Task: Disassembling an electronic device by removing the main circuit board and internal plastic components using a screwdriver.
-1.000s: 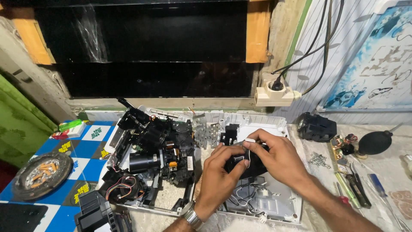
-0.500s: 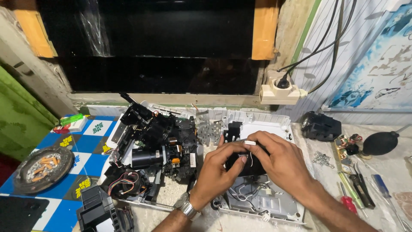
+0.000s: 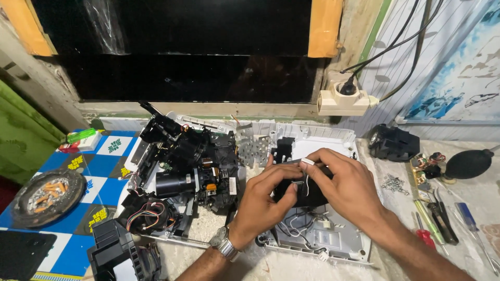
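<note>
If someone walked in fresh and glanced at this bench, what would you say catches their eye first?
Both hands meet mid-frame: the left hand and right hand grip a small black part with thin white wires above an opened white casing. Left of them lies a heap of black dismantled parts with a lens barrel. At far left, an ashtray sits on the blue checkered cloth.

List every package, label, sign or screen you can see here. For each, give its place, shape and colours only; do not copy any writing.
Small box: far left of the table, flat and rectangular, white with red, a green lighter on top.
Yellow stickers: left, on the blue-and-white checked cloth, small patches.
Poster: right wall, blue and white picture.
Dark slab: bottom left corner, flat and black; whether it is a screen cannot be told.
</note>
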